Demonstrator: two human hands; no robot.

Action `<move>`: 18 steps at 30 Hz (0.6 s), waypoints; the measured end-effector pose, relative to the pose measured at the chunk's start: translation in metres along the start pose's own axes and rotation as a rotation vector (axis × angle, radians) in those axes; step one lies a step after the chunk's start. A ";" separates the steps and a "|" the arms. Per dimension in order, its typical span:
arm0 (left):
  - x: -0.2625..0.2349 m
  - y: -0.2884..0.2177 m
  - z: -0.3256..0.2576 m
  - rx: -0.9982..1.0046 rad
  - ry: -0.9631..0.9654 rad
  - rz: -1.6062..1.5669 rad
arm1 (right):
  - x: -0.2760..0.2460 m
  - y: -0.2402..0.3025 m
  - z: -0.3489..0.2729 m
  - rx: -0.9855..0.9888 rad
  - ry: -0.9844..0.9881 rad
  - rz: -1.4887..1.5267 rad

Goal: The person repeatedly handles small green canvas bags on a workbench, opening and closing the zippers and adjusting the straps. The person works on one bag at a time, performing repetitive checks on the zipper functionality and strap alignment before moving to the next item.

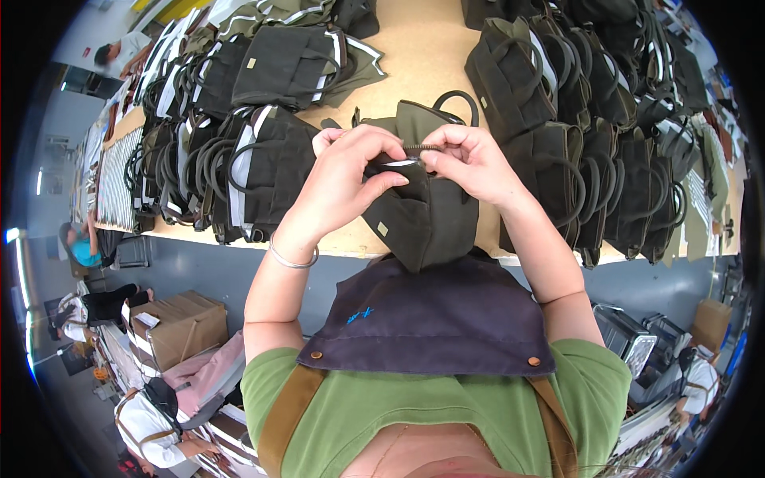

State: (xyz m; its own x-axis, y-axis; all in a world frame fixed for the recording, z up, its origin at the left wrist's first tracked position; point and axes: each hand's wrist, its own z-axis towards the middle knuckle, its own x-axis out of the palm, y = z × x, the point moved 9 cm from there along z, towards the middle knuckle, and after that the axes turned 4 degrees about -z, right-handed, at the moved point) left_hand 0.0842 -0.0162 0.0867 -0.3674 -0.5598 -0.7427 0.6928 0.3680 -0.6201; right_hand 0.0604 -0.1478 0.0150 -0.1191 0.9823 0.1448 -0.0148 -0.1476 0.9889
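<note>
A dark olive handbag (434, 219) with a small light tag on its front stands at the table's near edge, its mouth gaping. My left hand (351, 171) holds the left side of that mouth, index finger by the zipper and thumb on the front edge. Between the hands runs a short stretch of zipper (422, 148) with brownish teeth. Its right end is pinched between the thumb and fingers of my right hand (470, 159). A white strip shows just below the zipper. One looped handle rises behind my right hand; the fingertips of my left hand's other fingers are hidden.
More dark handbags (279, 68) crowd the tan table (410, 48) on the left, with another row of bags (550, 167) on the right. Behind me on the left is a brown carton (179, 327). Several people work around the room, one in a white shirt (151, 418).
</note>
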 end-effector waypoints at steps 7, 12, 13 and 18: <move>0.004 -0.022 -0.011 0.229 -0.122 0.269 | -0.007 -0.011 0.000 0.102 -0.002 -0.151; 0.004 -0.015 -0.005 0.194 -0.085 0.161 | -0.002 0.007 -0.005 0.076 0.012 -0.333; 0.003 -0.011 -0.002 0.157 -0.062 0.124 | -0.002 0.008 -0.004 0.069 0.014 -0.357; -0.001 -0.003 0.005 0.085 -0.042 0.029 | -0.001 0.020 0.000 0.034 0.043 -0.498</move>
State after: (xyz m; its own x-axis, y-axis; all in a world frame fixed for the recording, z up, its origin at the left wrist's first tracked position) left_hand 0.0855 -0.0204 0.0907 -0.3218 -0.5811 -0.7475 0.7537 0.3206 -0.5737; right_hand 0.0597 -0.1515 0.0351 -0.1471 0.9266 -0.3460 -0.0481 0.3427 0.9382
